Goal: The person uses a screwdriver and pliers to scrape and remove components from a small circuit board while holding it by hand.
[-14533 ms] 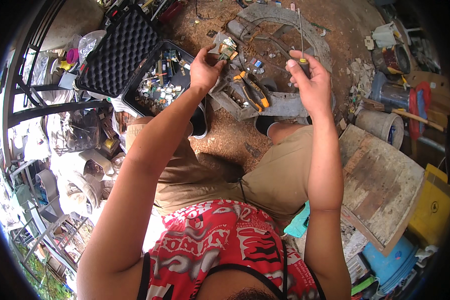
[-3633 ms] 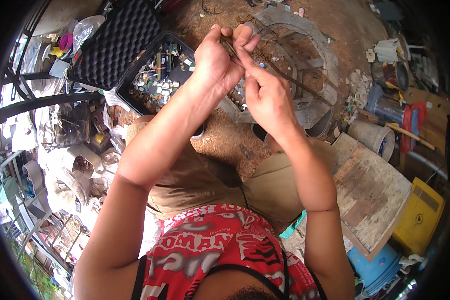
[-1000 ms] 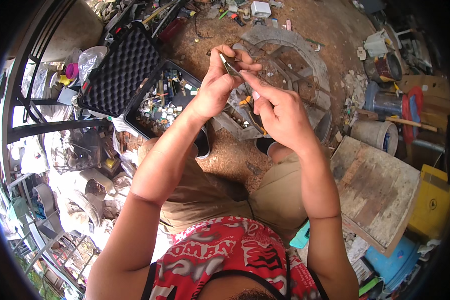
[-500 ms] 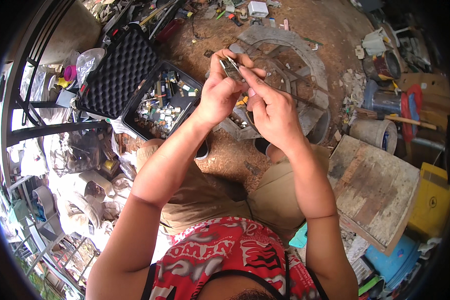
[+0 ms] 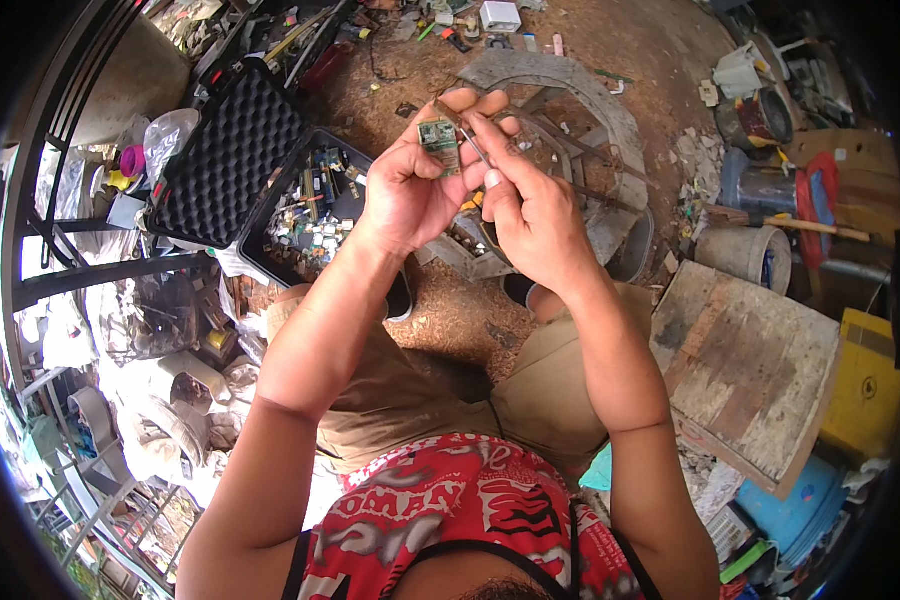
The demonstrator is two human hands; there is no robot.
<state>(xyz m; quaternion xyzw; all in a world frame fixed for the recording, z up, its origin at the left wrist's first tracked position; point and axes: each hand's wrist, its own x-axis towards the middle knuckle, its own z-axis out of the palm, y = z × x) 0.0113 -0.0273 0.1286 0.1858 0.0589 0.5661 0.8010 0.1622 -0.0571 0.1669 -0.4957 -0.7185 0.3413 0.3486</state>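
Observation:
My left hand (image 5: 410,195) holds a small green circuit board (image 5: 437,148) face up, its thumb on the board and fingers curled behind it. My right hand (image 5: 535,225) grips a screwdriver, its index finger lying along the thin metal shaft (image 5: 475,140), which reaches to the board; its handle is mostly hidden in my fingers. Yellow-and-black pliers (image 5: 472,200) lie partly hidden below my hands. To the left, an open black case (image 5: 257,252) with an egg-crate foam lid (image 5: 225,150) holds many small board pieces and chips (image 5: 305,220).
An octagonal weathered frame (image 5: 620,130) lies on the littered ground beyond my hands. At the right are a grey bucket (image 5: 730,250), a worn board (image 5: 740,355), a yellow plastic item (image 5: 860,380) and a blue container (image 5: 785,505). Black metal framework (image 5: 110,275) and heaped scrap flank the left.
Earlier my hands were apart, the screwdriver upright; now they meet. Within the last second the circuit board has tilted face up and my left hand has shifted left, its fingers more spread.

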